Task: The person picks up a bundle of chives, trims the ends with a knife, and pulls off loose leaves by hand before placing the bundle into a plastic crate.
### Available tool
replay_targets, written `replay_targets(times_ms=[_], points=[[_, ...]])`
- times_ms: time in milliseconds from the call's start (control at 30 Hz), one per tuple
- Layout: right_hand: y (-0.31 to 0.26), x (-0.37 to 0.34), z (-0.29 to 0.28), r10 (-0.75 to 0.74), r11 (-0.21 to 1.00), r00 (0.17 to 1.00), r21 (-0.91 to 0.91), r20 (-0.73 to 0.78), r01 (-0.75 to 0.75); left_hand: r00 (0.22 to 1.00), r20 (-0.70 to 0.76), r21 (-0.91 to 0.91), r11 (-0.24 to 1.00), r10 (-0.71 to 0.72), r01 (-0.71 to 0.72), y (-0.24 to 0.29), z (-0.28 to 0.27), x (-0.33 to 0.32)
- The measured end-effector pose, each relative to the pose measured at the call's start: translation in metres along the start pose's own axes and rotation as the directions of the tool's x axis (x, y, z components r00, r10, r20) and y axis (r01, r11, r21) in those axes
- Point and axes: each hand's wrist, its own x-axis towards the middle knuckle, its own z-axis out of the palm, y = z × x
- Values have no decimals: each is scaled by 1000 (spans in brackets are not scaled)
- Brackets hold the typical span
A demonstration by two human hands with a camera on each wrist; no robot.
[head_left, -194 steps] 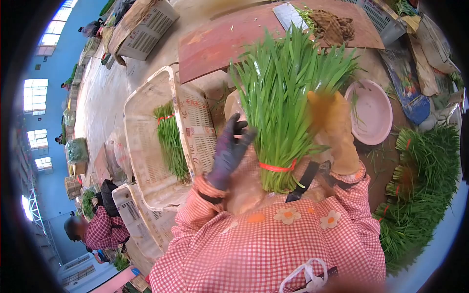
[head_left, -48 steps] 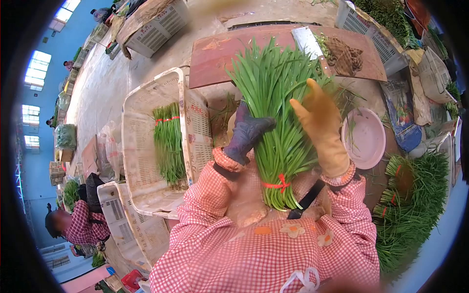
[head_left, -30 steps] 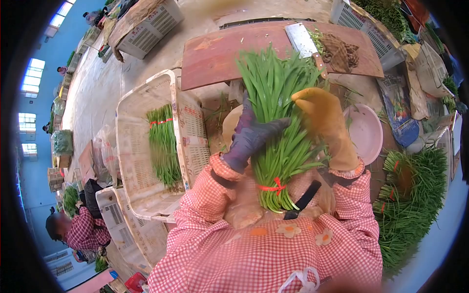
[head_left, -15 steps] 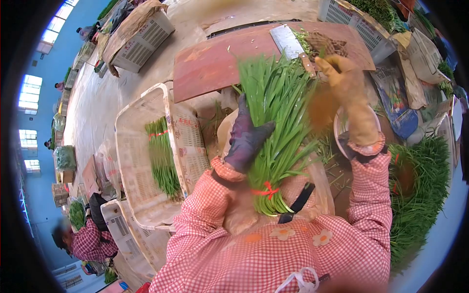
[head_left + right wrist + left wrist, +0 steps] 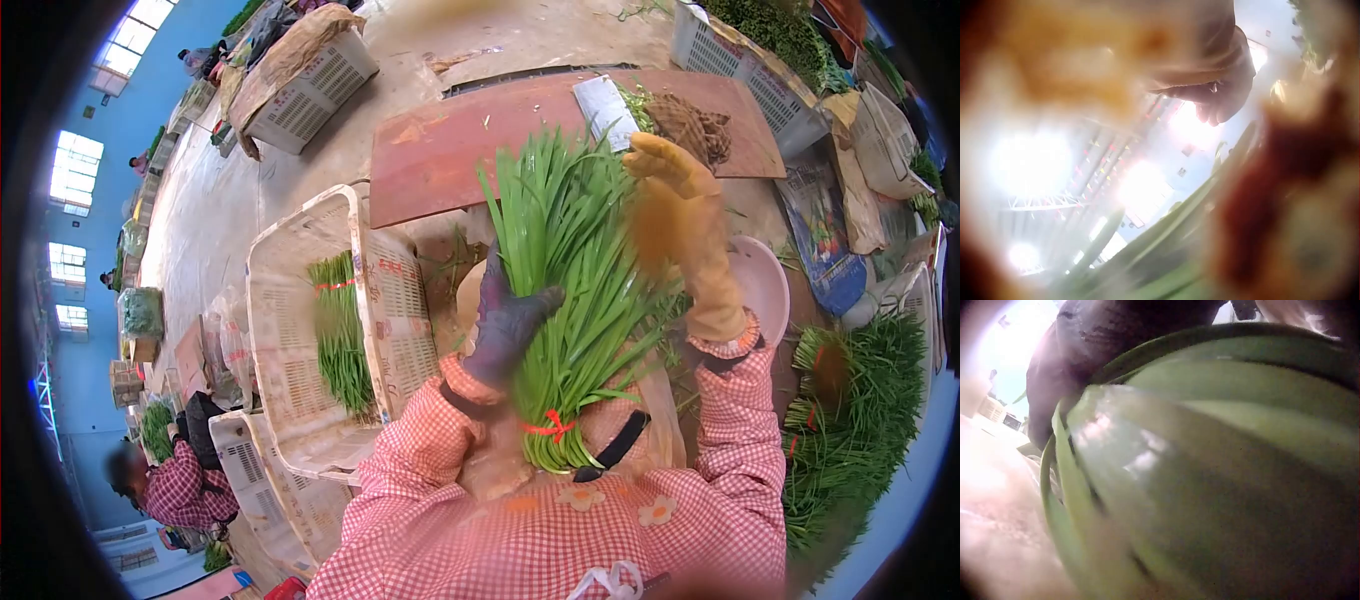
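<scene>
A thick bunch of garlic chives (image 5: pixel 575 270) stands tilted in front of the apron, its cut ends low and a red tie (image 5: pixel 550 427) round its base. My left hand (image 5: pixel 505 335), in a dark purple glove, grips the bunch from the left, thumb across the front. Broad leaves (image 5: pixel 1222 456) fill the left wrist view beside the dark glove (image 5: pixel 1110 344). At the right of the leaf tips my right hand (image 5: pixel 700 230), in an orange rubber glove, is raised with fingers loosely bent and nothing held. A blurred lens spot overlaps part of it.
Ahead is a red board (image 5: pixel 450 150) with a cleaver (image 5: pixel 603 108) and brown netting (image 5: pixel 700 130). Left stands a white crate (image 5: pixel 290 400) holding a tied bunch (image 5: pixel 340 340). A pink basin (image 5: pixel 765 285) and more tied chives (image 5: pixel 860 430) lie right. Another person (image 5: pixel 185 485) works far left.
The right hand has gone from the side of the bunch up and away to the right, then slightly back toward the leaf tips. The left hand keeps its grip on the chives.
</scene>
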Motion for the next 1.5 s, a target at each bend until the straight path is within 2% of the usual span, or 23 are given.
replay_targets(times_ms=[33,67,167,200,300,367,500,567,633,667,733,833,867,967,1000,1100,1200,1233,1267,1300,1367,1500], points=[[-3,3,8,51,990,999,132,16,-53,1000,2,-18,1000,-23,23,1,-2,0],[-5,4,16,110,976,994,188,15,-111,999,6,-35,998,-47,47,3,-3,0],[23,14,22,30,999,999,35,-40,-28,998,18,-96,993,-65,66,10,-3,-2],[22,18,20,103,993,994,59,-31,-101,998,22,-120,991,-63,65,11,-4,-2],[41,23,16,78,985,994,-161,71,-65,999,17,-163,986,-30,33,1,-6,0],[56,24,11,93,982,990,-174,103,-75,1000,18,-179,984,-15,18,-3,-8,2],[45,19,12,151,964,982,-235,112,-122,1000,24,-143,990,17,-13,-3,-11,3],[41,20,11,-50,961,992,-276,-118,16,999,19,-142,990,25,-22,-6,-12,4],[16,16,16,-223,926,965,-340,-139,165,999,13,-144,989,36,-34,-9,-14,5],[-4,9,19,-289,896,956,-366,-55,250,999,14,-146,988,41,-39,-11,-14,6],[-8,8,33,-528,747,833,-376,167,549,999,16,-158,987,34,-31,-10,-13,5],[8,1,49,-506,424,813,-738,288,526,1000,10,-171,985,5,-3,-4,-9,4],[12,0,49,-407,479,888,-779,211,405,1000,2,-162,987,-5,5,-5,-10,4],[42,-6,35,-302,542,950,-805,81,241,1000,-17,-179,984,-4,1,-7,-11,3],[39,-7,34,-203,610,978,-774,51,167,1000,-17,-190,982,1,-4,-7,-11,2],[31,-10,31,-80,738,997,-671,16,70,1000,14,-214,977,16,-13,-3,-10,2],[48,-7,21,-148,811,988,-567,40,144,999,4,-131,991,37,-36,-9,-12,5],[56,-5,16,3,914,1000,-406,9,1,999,0,-137,990,33,-33,-9,-13,5],[63,-3,11,156,962,988,-227,6,-150,1000,-3,-141,990,30,-30,-9,-13,4],[64,-1,9,303,953,953,-41,32,-301,1000,-6,-145,989,26,-27,-9,-13,4],[65,0,10,267,961,963,60,32,-269,1000,-2,-171,985,11,-11,-7,-11,3],[58,5,7,321,931,941,142,110,-335,1000,2,-161,987,8,-8,-6,-11,4]])
